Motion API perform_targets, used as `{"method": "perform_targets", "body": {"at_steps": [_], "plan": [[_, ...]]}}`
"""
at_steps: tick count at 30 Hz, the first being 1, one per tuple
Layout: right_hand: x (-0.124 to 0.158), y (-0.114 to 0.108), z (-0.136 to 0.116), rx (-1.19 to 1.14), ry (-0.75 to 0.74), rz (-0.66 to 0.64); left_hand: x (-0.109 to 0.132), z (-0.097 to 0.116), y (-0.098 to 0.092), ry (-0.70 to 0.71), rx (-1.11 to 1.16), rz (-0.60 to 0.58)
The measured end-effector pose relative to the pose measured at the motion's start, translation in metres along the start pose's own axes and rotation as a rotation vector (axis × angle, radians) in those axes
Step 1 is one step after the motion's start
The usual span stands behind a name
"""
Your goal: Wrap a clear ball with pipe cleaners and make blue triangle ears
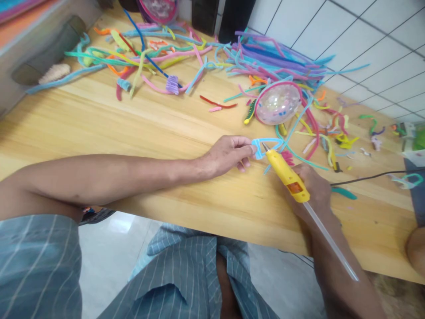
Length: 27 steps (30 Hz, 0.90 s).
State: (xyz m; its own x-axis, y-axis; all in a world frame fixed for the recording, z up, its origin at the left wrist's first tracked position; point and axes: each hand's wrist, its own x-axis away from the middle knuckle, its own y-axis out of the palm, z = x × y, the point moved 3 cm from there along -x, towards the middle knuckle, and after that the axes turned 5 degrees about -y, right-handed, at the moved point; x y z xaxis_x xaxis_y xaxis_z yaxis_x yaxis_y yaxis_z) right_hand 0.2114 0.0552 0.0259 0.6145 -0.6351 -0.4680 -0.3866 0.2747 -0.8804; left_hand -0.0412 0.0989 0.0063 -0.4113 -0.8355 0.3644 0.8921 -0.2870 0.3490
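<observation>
My left hand [230,153] pinches one end of a light-blue pipe-cleaner shape [269,141] just above the wooden table. The shape is a narrow loop with wrapped pipe cleaner at the held end. My right hand [312,188] is closed round a yellow hot glue gun [288,176], a clear glue stick jutting out of its back. The gun's metal tip is at the blue shape, close to my left fingertips; whether they touch is hard to tell. A crimson coiled piece [287,157] shows behind the gun.
Loose pipe cleaners [159,57] litter the back left of the table [133,119]. A larger purple and blue bundle [279,57] lies by the tiled wall. Nearer stand a clear pink-rimmed container [279,104] and a green-yellow tool [249,111]. A black cord [372,177] runs right.
</observation>
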Motion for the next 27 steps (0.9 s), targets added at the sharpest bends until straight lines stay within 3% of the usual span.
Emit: {"method": "perform_targets", "body": {"at_steps": [4, 12, 27], "plan": [[-0.001, 0.002, -0.001, 0.003, 0.005, -0.039, 0.000, 0.000, 0.000, 0.013, 0.000, -0.010], [-0.012, 0.000, -0.012, 0.026, -0.106, 0.017, -0.001, -0.002, 0.000, 0.025, -0.017, -0.021], [-0.010, 0.002, -0.010, 0.022, -0.088, 0.005, -0.001, -0.001, 0.001, 0.023, -0.022, -0.030]]}}
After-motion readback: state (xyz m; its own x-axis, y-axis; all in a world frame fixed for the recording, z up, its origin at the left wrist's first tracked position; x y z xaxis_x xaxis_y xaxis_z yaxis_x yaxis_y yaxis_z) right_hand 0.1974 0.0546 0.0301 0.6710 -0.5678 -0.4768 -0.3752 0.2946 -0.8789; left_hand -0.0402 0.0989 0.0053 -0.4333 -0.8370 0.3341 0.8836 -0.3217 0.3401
